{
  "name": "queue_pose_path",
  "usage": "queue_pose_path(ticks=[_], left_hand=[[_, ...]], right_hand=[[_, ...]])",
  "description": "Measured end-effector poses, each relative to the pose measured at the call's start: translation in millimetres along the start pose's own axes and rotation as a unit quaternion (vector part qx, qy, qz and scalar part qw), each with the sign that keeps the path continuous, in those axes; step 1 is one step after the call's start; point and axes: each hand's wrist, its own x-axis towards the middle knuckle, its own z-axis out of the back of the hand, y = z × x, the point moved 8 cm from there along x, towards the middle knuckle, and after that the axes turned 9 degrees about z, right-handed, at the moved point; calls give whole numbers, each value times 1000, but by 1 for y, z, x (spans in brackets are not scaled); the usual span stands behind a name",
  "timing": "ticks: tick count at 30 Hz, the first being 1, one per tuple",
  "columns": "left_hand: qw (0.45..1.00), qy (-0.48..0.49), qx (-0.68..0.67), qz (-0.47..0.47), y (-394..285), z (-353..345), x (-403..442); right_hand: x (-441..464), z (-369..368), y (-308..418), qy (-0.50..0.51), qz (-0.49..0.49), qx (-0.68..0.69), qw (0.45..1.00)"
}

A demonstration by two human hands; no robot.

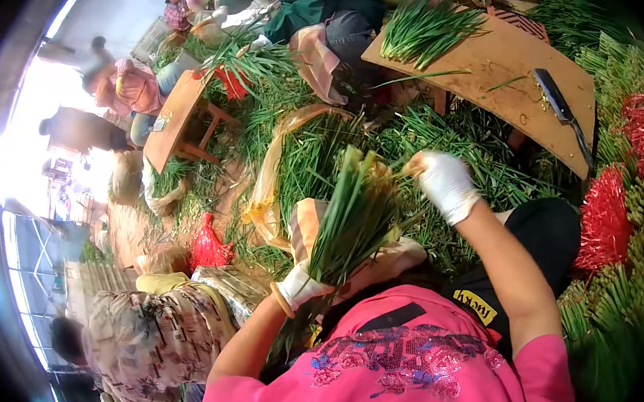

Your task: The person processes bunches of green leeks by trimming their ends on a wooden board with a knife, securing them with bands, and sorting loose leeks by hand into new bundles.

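Left hand: we see the gloved left hand (303, 287) closed around the lower part of a bunch of green stalks (351, 219);
Right hand: we see the gloved right hand (446, 185) beside the bunch's upper end, fingers drawn together near the brownish tips; we cannot tell whether they pinch any;
Bunch: we find it tilted, between the hands, in front of the pink shirt (400, 353);
Board: we see a wooden board (494, 74) beyond the hands, bearing a smaller pile (429, 30) and a knife (553, 99), well apart;
Floor: we see loose stalks (487, 154) spread under the board's near edge;
Red string: we count two bundles (608, 218) at right; another bundle (211, 245) at left;
Co-workers: we see a person in green (309, 1) beyond the bunch; a person in a patterned shirt (157, 340) at left.
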Motion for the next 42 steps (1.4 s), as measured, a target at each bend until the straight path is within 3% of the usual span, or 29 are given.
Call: queue_pose_path(ticks=[1, 2, 3, 4, 5, 6, 7, 8, 9, 10, 12, 13, 14, 16, 18, 19, 22, 23, 24, 26, 27, 29, 31, 34, 36, 38, 39, 41, 42], left_hand=[[999, -6, 33, -30, 19, 2, 2], [996, -14, 66, -59, 38, 4, 3], [990, -24, 111, -78, 23, 3, -7], [982, -34, 157, -99, 8, 0, -15], [1000, -11, 17, -15, 14, 0, -18], [997, -7, 57, -53, 20, -3, -14], [991, -1, 98, -93, 33, -6, -4], [955, -23, 246, -162, 22, -11, -3], [893, -64, 380, -231, 12, -16, -4], [930, -74, 312, -181, 6, -9, -5], [978, -99, 168, -73, 1, 5, -12], [955, -149, 256, -17, -5, 15, -16], [946, -183, 265, -24, -12, 24, -24], [927, -240, 288, -19, 8, 42, -34], [917, -207, 339, 47, 0, 46, -35], [904, -220, 366, 17, -9, 45, -36], [870, -218, 442, 6, -36, 33, -30], [860, -210, 464, 19, -40, 29, -27], [858, -210, 469, 2, -41, 27, -26], [853, -213, 476, -29, -40, 26, -26], [845, -215, 490, -27, -38, 27, -27], [838, -235, 492, -18, -23, 34, -28], [844, -247, 477, -15, -20, 37, -32], [846, -284, 448, -44, -2, 42, -37], [845, -319, 420, -91, 3, 42, -41], [843, -334, 409, -100, 5, 40, -42], [835, -354, 410, -101, 1, 39, -43], [826, -353, 424, -112, -1, 34, -39], [822, -354, 432, -116, -2, 30, -38]], right_hand=[[0, 24, -18, -81, -33, 81, 993], [-1, 39, -52, -83, -161, 194, 964], [-1, 45, -91, -144, -180, 261, 937], [-3, 48, -99, -114, -213, 343, 908], [1, 55, -78, -64, -188, 279, 939], [3, 52, -53, -14, -164, 212, 963], [6, 33, -31, 43, -138, 225, 964], [3, 15, -3, 93, -109, 310, 940], [1, -2, 18, 53, -7, 333, 941], [-4, -21, 31, 70, 96, 298, 947], [-11, -45, 16, 198, -135, 485, 841], [0, -13, 6, 134, -104, 392, 904], [3, 24, 1, -24, -233, 523, 820], [0, 54, -77, -127, -223, 565, 784], [-1, 45, -59, 1, -275, 441, 854], [-1, 45, -29, 65, -295, 349, 887], [-11, -54, 2, 174, -127, 499, 840], [-11, -57, 29, 179, -105, 390, 897], [-4, -54, 50, 142, 3, 330, 933], [-7, -55, 47, 225, -179, 480, 829], [8, -22, 50, 158, -121, 433, 879], [17, 22, 7, -5, -172, 505, 846], [16, 75, -34, -64, -196, 399, 893], [-10, 137, -152, -231, -199, 448, 840], [-19, 157, -146, -216, -283, 280, 892], [-16, 85, -114, 86, -283, 342, 892], [-19, 54, -82, 104, -185, 242, 947], [-32, 0, 5, 247, -33, 165, 954], [-42, -34, 24, 315, -115, 191, 923]])
